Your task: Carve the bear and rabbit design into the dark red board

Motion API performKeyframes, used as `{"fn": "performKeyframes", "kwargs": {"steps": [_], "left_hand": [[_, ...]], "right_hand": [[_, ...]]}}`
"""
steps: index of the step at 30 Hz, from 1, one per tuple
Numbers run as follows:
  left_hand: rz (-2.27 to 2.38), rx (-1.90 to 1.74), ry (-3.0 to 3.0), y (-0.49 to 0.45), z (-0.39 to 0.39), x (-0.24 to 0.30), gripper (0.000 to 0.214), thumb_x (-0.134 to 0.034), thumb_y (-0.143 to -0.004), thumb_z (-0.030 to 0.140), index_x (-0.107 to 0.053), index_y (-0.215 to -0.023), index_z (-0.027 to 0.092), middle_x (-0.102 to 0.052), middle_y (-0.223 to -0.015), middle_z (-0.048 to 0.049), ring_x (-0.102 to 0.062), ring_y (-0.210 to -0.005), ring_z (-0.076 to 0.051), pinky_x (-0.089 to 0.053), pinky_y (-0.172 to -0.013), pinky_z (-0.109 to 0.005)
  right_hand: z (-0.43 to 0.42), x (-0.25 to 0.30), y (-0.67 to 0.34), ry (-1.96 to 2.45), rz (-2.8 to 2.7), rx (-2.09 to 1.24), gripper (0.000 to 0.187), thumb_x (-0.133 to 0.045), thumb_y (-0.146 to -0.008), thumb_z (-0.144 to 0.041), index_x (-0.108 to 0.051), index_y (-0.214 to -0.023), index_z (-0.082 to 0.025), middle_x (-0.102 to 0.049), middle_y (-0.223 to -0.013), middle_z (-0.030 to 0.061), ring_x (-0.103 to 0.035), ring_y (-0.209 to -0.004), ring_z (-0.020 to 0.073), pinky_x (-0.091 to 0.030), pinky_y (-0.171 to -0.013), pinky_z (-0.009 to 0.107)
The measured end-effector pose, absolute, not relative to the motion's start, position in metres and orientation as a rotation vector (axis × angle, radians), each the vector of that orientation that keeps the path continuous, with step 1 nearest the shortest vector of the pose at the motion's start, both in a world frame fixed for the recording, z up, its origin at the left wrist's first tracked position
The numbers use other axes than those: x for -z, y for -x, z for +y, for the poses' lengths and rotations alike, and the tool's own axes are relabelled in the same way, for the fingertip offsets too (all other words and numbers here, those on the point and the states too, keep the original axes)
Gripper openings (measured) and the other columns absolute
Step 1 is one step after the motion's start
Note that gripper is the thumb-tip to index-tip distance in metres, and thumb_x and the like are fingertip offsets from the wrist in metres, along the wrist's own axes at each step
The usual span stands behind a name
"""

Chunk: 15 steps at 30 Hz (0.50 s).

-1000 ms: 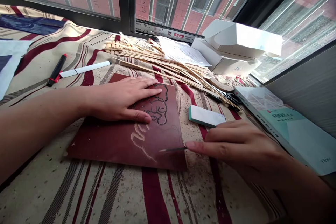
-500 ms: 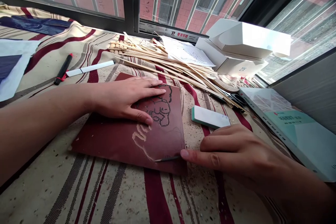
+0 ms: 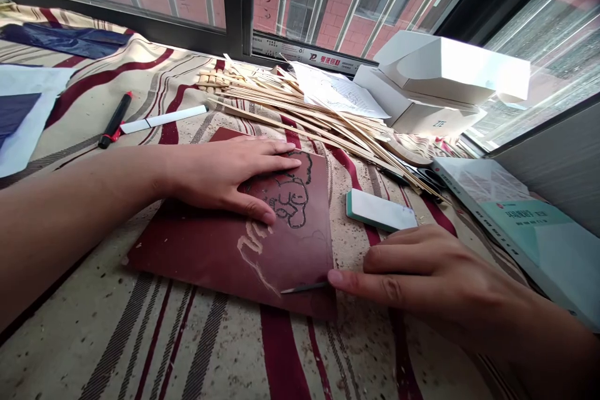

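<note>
A reddish-brown carving board lies at an angle on the striped cloth. My left hand rests flat on it, fingers spread, covering part of a carved, dark-lined cartoon figure. Pale, freshly cut grooves run below my left thumb. My right hand is closed at the board's right edge, index finger stretched along a thin metal carving tool. The blade's tip is at the lower end of the pale line; whether it touches the surface I cannot tell. The tool's handle is hidden under my hand.
A white-and-green sharpening stone lies beyond my right hand. Behind it are a pile of wooden strips, a paper sheet and a white box. A book is at right, a black-and-red pen at left. Crumbs dot the cloth.
The whole view has shifted slightly. The carving tool's blade has tilted a little and looks lighter, its tip still near the end of the pale line. My left hand stays in place.
</note>
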<state>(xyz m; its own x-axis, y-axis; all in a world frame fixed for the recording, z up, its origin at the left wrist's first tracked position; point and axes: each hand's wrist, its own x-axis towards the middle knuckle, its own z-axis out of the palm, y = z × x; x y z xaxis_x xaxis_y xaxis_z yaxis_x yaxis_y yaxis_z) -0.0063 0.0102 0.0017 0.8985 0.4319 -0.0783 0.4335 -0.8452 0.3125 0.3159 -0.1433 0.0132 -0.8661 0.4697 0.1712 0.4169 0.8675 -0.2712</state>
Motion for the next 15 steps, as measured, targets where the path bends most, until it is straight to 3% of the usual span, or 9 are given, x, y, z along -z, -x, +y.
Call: {"fn": "performKeyframes", "kwargs": {"steps": [9, 15], "left_hand": [[0.620, -0.018, -2.756, 0.008, 0.011, 0.000, 0.103, -0.057, -0.097, 0.090, -0.034, -0.180, 0.033, -0.020, -0.189, -0.0101, -0.021, -0.175, -0.038, -0.018, -0.144, -0.053], [0.654, 0.002, -2.745, 0.007, 0.009, -0.001, 0.104, -0.058, -0.097, 0.089, -0.033, -0.180, 0.032, -0.019, -0.190, -0.0100, -0.020, -0.176, -0.038, -0.017, -0.144, -0.053]], "right_hand": [[-0.165, -0.017, -0.314, 0.766, -2.861, -0.159, 0.043, -0.035, -0.121, -0.015, -0.055, -0.160, -0.016, -0.058, -0.078, -0.0045, -0.054, -0.061, 0.0135, -0.036, -0.061, 0.033], [-0.203, -0.007, -0.308, 0.846, -2.769, 0.045, 0.048, -0.039, -0.119, -0.021, -0.054, -0.164, -0.011, -0.075, -0.092, 0.0026, -0.065, -0.064, 0.0169, -0.046, -0.058, 0.036]]}}
